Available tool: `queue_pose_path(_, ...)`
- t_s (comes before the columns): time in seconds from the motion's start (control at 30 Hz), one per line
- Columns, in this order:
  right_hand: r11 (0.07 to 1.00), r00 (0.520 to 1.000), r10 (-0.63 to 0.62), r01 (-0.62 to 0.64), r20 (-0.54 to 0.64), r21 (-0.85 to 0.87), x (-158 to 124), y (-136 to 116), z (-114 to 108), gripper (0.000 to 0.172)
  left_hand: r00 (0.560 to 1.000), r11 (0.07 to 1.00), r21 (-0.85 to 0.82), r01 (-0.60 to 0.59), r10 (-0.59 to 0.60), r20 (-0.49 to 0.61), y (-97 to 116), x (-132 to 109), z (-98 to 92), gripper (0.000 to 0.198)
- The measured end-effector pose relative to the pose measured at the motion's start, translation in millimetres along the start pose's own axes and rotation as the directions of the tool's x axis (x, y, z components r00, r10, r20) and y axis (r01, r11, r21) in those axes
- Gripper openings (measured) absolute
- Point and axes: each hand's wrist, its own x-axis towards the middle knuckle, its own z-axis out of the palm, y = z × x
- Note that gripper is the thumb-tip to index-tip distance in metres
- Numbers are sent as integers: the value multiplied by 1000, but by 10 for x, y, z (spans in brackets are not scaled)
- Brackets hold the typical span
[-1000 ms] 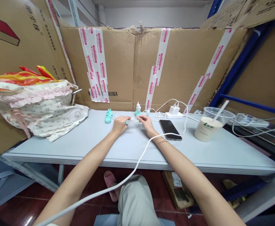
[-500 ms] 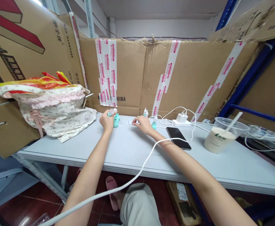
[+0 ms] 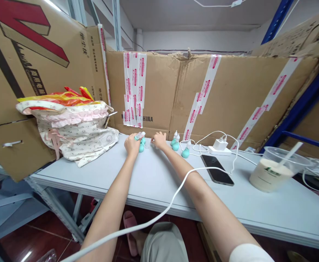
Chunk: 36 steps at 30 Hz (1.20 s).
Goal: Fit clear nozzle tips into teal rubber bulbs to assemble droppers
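Note:
My left hand (image 3: 132,146) is closed round a small teal squeeze bulb (image 3: 136,138) with a clear top piece (image 3: 141,134). Right beside it stand other open-necked teal bulbs (image 3: 141,147), partly hidden by the hand. A small clear piece (image 3: 147,145) lies on the table between my two hands. My right hand (image 3: 159,140) reaches to the table with its fingers bent together, and what they pinch is too small to make out. To its right are three teal bulbs with pale pointed nozzles: two close together (image 3: 175,146) and one nearer me (image 3: 186,153).
A black phone (image 3: 217,169), a white charger on a power strip (image 3: 220,149) and a cup of milky drink (image 3: 267,174) are on the right. A white cable (image 3: 172,203) crosses before my arms. A floral bag (image 3: 74,127) stands left; cardboard (image 3: 159,87) walls the back.
The view has shifted, so the scene sits farther right and lower. My right hand has moved away from the nozzled bulbs, over the spot where a clear piece lay. The left still holds its bulb.

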Motion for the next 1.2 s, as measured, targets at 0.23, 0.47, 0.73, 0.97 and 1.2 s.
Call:
queue_pose_path(0.23,1000,999,-20,20,38,-9,19,2,102,15,999,999,10,-48,48,21,18,-6,9,26)
queue_pose_path(0.47,1000,997,-15,15,77,-6,41,27,133,16,996,997,46,-69,67,55,16,-8,25,27)
queue_pose_path(0.73,1000,997,-23,24,76,-10,88,49,134,15,993,991,122,-51,37,115,29,-12,10,27)
queue_pose_path(0.97,1000,996,-24,25,91,-10,57,32,160,16,991,988,138,-73,56,125,16,-30,19,26)
queue_pose_path(1.2,1000,999,-26,27,37,-1,21,94,99,20,987,987,140,-80,58,153,28,-46,6,25)
